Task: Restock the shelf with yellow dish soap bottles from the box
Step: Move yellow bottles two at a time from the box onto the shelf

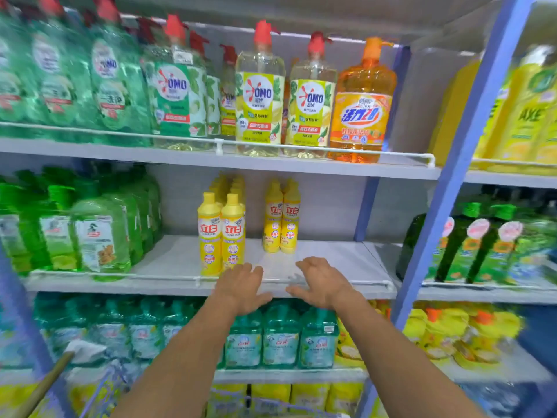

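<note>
We face a blue-framed shelving unit (452,176) crowded with detergents. Its middle shelf (168,260) is where our work lies, with grey board showing bare to the right of the green bottles (90,236). The yellow dish soap bottles (221,233) stand there in 2 files, labels forward, we judge for shoppers to read. The nearer file sits by the front rail (156,275) and the rear pair (281,218) further back, leaving a lane for new stock. Our left hand (241,285) and right hand (321,282) are at that lane's front edge, fingers loose and spread, grasping nothing. Each bottle is slim, opaque yellow, with a red-lettered label and a yellow cap. The box is out of view.
</note>
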Demonstrator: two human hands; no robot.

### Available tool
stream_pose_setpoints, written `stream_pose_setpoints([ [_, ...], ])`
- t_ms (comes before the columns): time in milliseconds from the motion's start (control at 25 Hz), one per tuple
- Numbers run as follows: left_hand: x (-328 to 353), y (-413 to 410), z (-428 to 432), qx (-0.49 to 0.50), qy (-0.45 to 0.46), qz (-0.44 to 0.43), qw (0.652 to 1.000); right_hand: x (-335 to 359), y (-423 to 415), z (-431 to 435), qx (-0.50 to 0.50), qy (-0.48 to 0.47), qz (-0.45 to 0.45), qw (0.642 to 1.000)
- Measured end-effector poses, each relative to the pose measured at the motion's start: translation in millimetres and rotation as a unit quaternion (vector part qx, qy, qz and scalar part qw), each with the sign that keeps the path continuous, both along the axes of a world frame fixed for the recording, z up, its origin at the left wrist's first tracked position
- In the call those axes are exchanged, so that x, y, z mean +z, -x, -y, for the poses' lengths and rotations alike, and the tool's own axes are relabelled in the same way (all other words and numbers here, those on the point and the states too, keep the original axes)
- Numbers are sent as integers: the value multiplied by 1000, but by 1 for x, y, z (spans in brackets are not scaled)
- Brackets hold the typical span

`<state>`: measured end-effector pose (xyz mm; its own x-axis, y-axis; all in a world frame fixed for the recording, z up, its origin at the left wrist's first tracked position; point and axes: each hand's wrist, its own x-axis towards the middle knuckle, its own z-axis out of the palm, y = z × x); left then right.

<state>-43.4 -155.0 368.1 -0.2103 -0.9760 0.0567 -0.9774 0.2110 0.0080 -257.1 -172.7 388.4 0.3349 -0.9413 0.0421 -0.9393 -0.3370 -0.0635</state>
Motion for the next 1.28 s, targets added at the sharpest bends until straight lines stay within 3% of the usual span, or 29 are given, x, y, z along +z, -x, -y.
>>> stream_pose_setpoints([
  [160,-28,-30,-78,18,-14,3,1000,-19,-15,-70,11,12,3,1000],
  [320,-79,-48,-133,30,-64,-14,997,-72,-32,-115,11,-36,-8,999],
  [560,-190,-56,-186,52,-185,-54,980,-186,-54,-158,23,-158,-26,987],
  [760,-286,-56,-222,84,-320,-54,942,-294,-46,-185,13,-278,-30,960],
  [1000,-354,-54,-222,120,-410,-46,903,-374,-28,-175,1,-370,-37,928],
  [1280,-397,-43,-161,142,-407,-94,898,-422,-25,-120,-4,-396,-14,918],
])
